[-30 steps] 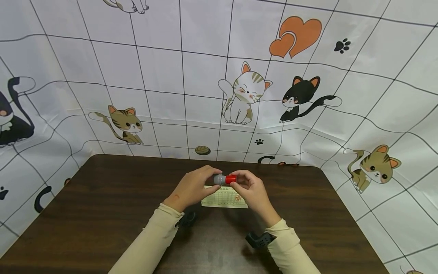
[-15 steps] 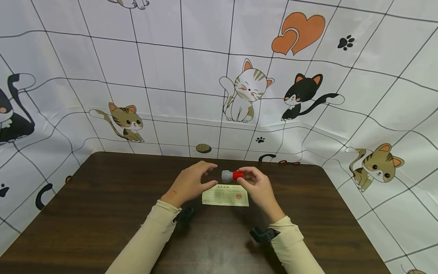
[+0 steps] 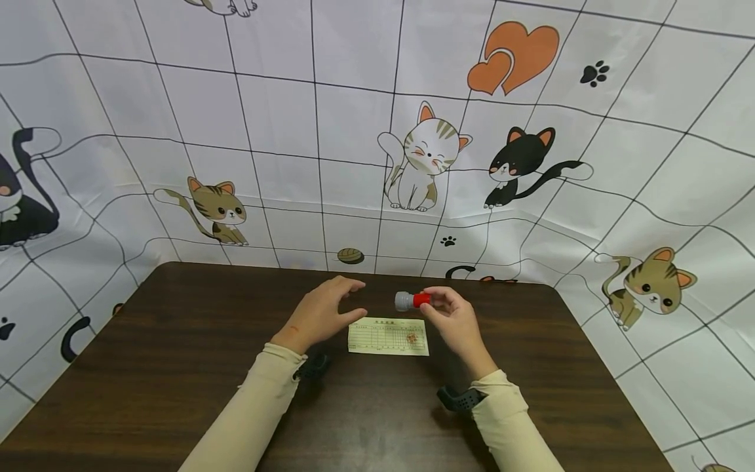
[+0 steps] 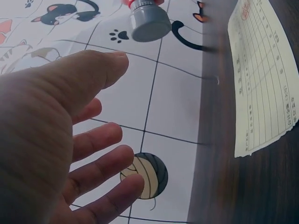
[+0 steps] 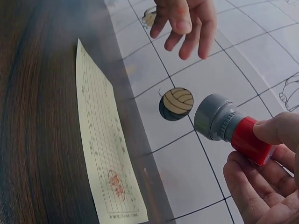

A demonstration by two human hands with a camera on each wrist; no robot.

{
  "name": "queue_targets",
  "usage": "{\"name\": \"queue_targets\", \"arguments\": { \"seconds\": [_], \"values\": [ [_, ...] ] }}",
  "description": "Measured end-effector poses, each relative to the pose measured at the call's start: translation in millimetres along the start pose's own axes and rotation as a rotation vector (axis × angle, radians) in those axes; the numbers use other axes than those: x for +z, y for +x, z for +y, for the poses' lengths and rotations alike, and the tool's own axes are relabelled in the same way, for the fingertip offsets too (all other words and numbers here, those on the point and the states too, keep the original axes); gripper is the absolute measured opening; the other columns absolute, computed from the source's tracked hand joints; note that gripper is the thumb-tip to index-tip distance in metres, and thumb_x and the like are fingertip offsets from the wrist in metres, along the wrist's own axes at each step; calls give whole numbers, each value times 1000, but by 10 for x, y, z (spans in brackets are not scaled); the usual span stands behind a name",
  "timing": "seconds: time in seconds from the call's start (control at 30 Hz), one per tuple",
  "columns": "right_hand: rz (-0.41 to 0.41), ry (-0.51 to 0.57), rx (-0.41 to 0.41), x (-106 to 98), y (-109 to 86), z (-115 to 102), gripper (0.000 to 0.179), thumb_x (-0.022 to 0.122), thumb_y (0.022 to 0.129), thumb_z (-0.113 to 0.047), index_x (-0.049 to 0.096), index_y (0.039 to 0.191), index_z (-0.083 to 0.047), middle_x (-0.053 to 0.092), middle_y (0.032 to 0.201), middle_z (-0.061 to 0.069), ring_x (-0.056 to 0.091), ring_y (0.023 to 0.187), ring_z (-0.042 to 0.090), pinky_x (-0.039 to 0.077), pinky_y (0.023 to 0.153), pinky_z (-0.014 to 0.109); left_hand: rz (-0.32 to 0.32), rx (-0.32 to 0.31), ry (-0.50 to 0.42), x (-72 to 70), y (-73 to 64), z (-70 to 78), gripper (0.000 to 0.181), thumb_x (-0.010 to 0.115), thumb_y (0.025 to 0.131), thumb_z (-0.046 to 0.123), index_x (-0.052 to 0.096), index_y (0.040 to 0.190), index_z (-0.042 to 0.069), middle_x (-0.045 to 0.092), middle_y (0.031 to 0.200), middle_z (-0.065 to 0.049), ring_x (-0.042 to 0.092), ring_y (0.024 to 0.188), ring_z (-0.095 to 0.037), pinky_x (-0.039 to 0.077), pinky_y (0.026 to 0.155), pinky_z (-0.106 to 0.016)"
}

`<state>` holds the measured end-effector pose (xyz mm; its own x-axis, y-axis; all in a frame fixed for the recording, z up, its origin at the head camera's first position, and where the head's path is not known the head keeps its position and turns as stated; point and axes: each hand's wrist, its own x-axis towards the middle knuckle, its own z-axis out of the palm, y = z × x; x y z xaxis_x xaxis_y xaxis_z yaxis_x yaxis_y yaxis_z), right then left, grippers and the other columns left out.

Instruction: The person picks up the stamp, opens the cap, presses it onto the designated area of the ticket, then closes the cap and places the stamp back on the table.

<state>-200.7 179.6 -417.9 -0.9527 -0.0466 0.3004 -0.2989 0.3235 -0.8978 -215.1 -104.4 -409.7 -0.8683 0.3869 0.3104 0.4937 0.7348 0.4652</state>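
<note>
A small round stamp [image 3: 404,301] with a red barrel and a grey capped end is held sideways above the table. My right hand [image 3: 459,322] pinches its red barrel between thumb and fingers, as the right wrist view shows. The grey end [image 5: 215,117] points left, toward my left hand [image 3: 321,313]. That hand hovers with thumb and fingers spread and touches nothing; a gap separates it from the stamp. Between and below the hands lies a pale yellow printed form [image 3: 387,336] bearing a red seal mark [image 5: 117,185] near its right end.
The form lies on a dark brown wooden table [image 3: 177,367]. Behind the table's far edge hangs a white grid-patterned cloth [image 3: 283,118] printed with cartoon cats. Dark straps with camera mounts [image 3: 461,398] sit at both wrists.
One second ago the left fingers touched the stamp's grey end. The left hand has let go and drawn left, while the right hand has carried the stamp rightward. The form stays put.
</note>
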Motion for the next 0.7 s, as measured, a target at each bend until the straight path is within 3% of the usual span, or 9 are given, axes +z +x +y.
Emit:
{"name": "queue_targets", "arguments": {
  "seconds": [0.2,0.7],
  "values": [
    [29,-7,-5,-37,32,160,31,78,93,-7,70,123,-2,73,111,20,72,101,25,55,84,16,-6,-8,27,17,2,-43,56,76,95,43,62,142,17,64,133,-4,62,118,-23,55,95,-46],
    [89,-35,16,-91,71,251,30,77,92,-3,70,122,-1,72,112,20,70,98,16,54,83,13,-35,-63,32,15,3,-122,65,74,96,46,53,151,19,59,140,-5,60,124,-26,55,97,-50]
  ]
}}
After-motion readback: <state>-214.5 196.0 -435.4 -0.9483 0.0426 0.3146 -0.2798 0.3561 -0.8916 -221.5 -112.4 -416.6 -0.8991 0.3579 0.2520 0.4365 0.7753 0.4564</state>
